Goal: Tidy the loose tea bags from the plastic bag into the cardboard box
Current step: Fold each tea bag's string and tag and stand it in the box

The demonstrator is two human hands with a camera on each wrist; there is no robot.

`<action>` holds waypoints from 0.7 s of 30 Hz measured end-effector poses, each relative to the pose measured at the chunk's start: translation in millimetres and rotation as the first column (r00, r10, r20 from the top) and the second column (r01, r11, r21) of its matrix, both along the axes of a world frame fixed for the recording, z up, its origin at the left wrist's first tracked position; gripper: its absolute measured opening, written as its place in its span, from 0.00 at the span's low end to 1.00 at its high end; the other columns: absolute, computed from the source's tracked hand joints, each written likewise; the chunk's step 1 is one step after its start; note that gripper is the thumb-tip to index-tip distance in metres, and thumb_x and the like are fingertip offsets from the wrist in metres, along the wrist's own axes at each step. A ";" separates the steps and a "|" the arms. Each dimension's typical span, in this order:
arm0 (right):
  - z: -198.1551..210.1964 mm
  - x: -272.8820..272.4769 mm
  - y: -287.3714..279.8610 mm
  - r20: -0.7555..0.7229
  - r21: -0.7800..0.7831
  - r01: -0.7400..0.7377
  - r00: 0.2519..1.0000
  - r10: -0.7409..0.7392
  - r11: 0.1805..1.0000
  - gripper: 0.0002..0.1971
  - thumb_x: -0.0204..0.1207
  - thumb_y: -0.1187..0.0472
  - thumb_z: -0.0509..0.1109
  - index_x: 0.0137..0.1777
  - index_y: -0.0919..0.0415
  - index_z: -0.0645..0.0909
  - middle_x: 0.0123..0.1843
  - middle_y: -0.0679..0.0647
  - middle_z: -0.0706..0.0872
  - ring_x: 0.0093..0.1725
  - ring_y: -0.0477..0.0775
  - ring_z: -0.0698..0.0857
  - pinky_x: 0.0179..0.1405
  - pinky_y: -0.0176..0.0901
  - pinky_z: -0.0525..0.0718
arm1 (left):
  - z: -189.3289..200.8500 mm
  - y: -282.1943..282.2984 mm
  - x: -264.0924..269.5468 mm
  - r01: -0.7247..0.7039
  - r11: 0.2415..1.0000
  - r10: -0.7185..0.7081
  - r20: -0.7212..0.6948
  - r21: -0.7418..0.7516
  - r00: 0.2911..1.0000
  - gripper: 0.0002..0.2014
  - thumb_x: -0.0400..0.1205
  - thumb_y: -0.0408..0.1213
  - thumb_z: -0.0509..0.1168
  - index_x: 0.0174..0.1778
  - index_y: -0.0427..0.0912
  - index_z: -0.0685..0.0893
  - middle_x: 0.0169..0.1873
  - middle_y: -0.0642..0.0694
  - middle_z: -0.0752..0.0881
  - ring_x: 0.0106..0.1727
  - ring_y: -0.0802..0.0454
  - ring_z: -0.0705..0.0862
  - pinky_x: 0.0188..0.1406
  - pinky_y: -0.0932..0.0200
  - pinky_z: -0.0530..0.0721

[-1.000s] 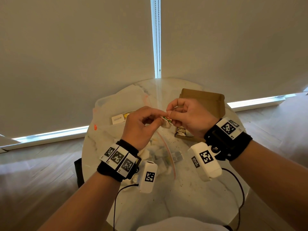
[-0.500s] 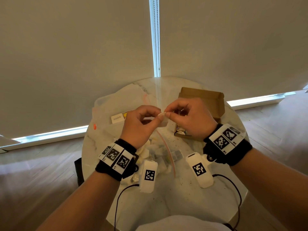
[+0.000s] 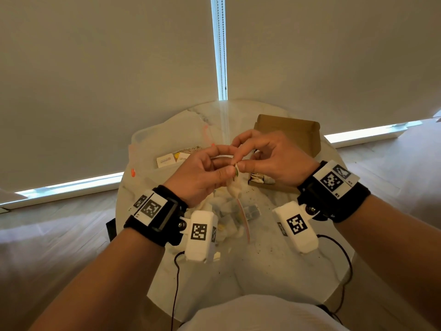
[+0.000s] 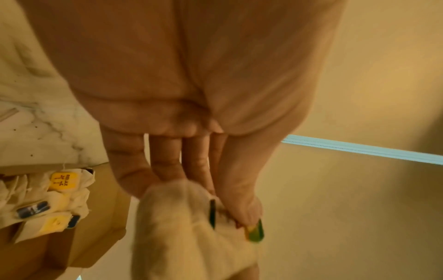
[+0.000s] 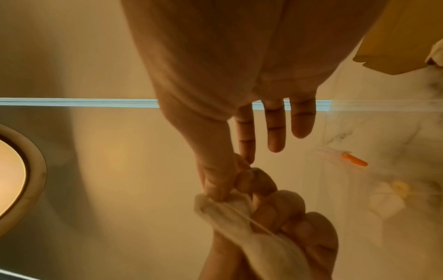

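Centre of the head view: the left hand [image 3: 200, 173] and right hand [image 3: 274, 158] meet above the table [image 3: 262, 271], each pinching the same tea bag [image 3: 235, 187] between thumb and forefinger, the right hand's other fingers spread. The plastic bag [image 3: 155, 149] of loose tea bags lies below and left; the cardboard box [image 3: 296, 132], partly filled, stands open at right, behind the right hand.

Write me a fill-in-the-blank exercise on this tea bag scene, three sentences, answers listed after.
1. The left hand and right hand pinch one pale tea bag between them, so it is held by ____ hands.
2. The open brown cardboard box already holds several ____ bags.
3. Everything sits on a round white ____ table.

Missing words: both; tea; marble
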State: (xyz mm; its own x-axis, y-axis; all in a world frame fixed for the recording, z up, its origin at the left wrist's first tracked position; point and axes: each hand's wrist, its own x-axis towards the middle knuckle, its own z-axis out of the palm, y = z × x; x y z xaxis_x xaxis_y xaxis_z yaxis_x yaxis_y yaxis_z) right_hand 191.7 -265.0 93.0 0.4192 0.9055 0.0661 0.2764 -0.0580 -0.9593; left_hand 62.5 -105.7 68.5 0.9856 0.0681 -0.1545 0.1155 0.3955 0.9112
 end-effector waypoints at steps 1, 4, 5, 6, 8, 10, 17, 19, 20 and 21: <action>-1.0 -0.3 -0.2 0.004 0.007 0.008 1.000 -0.008 1.000 0.06 0.72 0.58 0.79 0.48 0.49 0.90 0.55 0.48 0.84 0.54 0.56 0.84 0.43 0.46 0.82 | -1.2 -0.8 0.9 -0.035 0.999 0.036 -0.015 0.041 0.999 0.20 0.72 0.34 0.79 0.59 0.39 0.85 0.42 0.43 0.90 0.41 0.52 0.88 0.42 0.59 0.88; -9.3 4.6 -2.3 -0.010 0.008 0.122 0.993 -0.122 0.993 0.08 0.75 0.65 0.76 0.54 0.57 0.88 0.47 0.41 0.88 0.45 0.44 0.87 0.45 0.36 0.85 | -4.3 -1.5 2.6 -0.134 0.963 0.146 -0.034 0.234 0.989 0.11 0.77 0.29 0.73 0.54 0.42 0.88 0.37 0.49 0.90 0.39 0.56 0.87 0.42 0.63 0.85; -16.7 7.9 -3.2 -0.001 -0.035 0.185 0.983 -0.185 0.982 0.07 0.77 0.66 0.75 0.53 0.58 0.88 0.46 0.42 0.89 0.42 0.43 0.87 0.44 0.35 0.85 | -6.0 -1.1 2.4 -0.160 0.937 0.176 -0.026 0.310 0.984 0.09 0.78 0.28 0.73 0.51 0.44 0.90 0.36 0.50 0.90 0.40 0.56 0.87 0.44 0.61 0.84; -29.2 11.8 -4.0 0.034 -0.103 0.234 0.972 -0.231 0.967 0.06 0.77 0.66 0.74 0.52 0.58 0.88 0.45 0.44 0.90 0.40 0.44 0.87 0.42 0.33 0.85 | -8.3 -0.7 2.2 -0.188 0.904 0.211 -0.016 0.384 0.977 0.09 0.79 0.27 0.72 0.48 0.47 0.90 0.37 0.51 0.90 0.41 0.55 0.86 0.46 0.60 0.84; -64.1 19.1 -5.6 0.187 -0.278 0.266 0.958 -0.219 0.923 0.04 0.77 0.64 0.74 0.48 0.56 0.89 0.44 0.47 0.90 0.39 0.42 0.86 0.43 0.35 0.83 | -13.2 -1.4 1.6 -0.236 0.840 0.274 -0.005 0.488 0.962 0.10 0.79 0.26 0.71 0.44 0.47 0.90 0.37 0.52 0.90 0.42 0.54 0.86 0.49 0.58 0.84; -107.1 20.4 -6.7 0.324 -0.474 0.239 0.942 -0.085 0.847 0.04 0.76 0.63 0.75 0.48 0.56 0.91 0.46 0.50 0.91 0.44 0.44 0.86 0.49 0.38 0.84 | -17.2 -4.3 1.3 -0.266 0.799 0.318 -0.004 0.539 0.948 0.08 0.79 0.26 0.72 0.43 0.45 0.89 0.36 0.54 0.90 0.42 0.55 0.86 0.50 0.59 0.84; -194.7 -0.5 -7.7 0.293 -0.812 0.127 0.933 0.210 0.569 0.18 0.80 0.59 0.69 0.70 0.55 0.82 0.66 0.56 0.83 0.65 0.58 0.81 0.66 0.46 0.79 | -23.8 -12.0 0.9 -0.283 0.780 0.356 -0.024 0.558 0.934 0.07 0.78 0.26 0.73 0.43 0.43 0.89 0.33 0.54 0.90 0.38 0.57 0.86 0.42 0.63 0.86; -206.4 -3.2 -6.1 0.317 -0.827 0.120 0.906 0.279 0.549 0.18 0.80 0.57 0.70 0.69 0.52 0.81 0.65 0.58 0.78 0.65 0.63 0.78 0.66 0.50 0.79 | -24.2 -12.0 1.1 -0.284 0.779 0.360 -0.028 0.558 0.932 0.07 0.78 0.26 0.74 0.43 0.43 0.89 0.34 0.53 0.90 0.39 0.55 0.87 0.43 0.61 0.88; -211.8 -3.8 -6.4 0.332 -0.825 0.128 0.898 0.289 0.550 0.17 0.79 0.55 0.71 0.67 0.51 0.82 0.63 0.57 0.76 0.65 0.64 0.77 0.66 0.52 0.79 | -24.8 -11.5 1.4 -0.288 0.778 0.365 -0.030 0.558 0.930 0.07 0.78 0.27 0.74 0.43 0.44 0.89 0.35 0.51 0.91 0.39 0.54 0.87 0.45 0.59 0.88; -214.8 -4.1 -7.1 0.347 -0.819 0.141 0.894 0.285 0.557 0.15 0.78 0.55 0.72 0.64 0.51 0.82 0.61 0.56 0.75 0.64 0.63 0.75 0.65 0.52 0.78 | -25.8 -10.7 1.5 -0.293 0.777 0.372 -0.032 0.558 0.927 0.07 0.77 0.27 0.74 0.43 0.44 0.90 0.37 0.50 0.91 0.41 0.52 0.88 0.47 0.57 0.89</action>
State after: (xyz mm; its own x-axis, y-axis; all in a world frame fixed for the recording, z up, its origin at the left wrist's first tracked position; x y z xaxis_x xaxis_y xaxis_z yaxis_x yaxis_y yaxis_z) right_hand 187.6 -272.1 -121.7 0.4737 0.6749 -0.5657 0.6476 -0.7023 -0.2956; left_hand 64.0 -116.4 42.7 0.8583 0.4986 -0.1215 0.2033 -0.1130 0.9726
